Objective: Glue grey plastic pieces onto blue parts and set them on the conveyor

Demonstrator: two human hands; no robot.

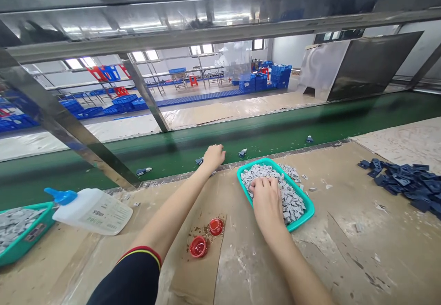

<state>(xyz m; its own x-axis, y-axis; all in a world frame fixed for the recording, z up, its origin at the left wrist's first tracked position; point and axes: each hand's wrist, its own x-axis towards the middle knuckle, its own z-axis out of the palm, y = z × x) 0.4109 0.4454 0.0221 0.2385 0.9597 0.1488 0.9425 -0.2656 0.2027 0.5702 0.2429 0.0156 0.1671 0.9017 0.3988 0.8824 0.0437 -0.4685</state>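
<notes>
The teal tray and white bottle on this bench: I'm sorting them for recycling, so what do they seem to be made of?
The teal tray looks like moulded plastic: evenly coloured, with a smooth, slightly glossy rounded rim. The white bottle also looks plastic, probably soft and semi-translucent, with a dull finish and printed label. Its blue nozzle seems plastic too, though the exact types can't be told by eye.

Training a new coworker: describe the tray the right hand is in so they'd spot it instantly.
Find the green conveyor belt, then the tan table along its near side. There, the teal tray with grey pieces has the right hand in it, unlike the far-left tray beside a white bottle.
</notes>
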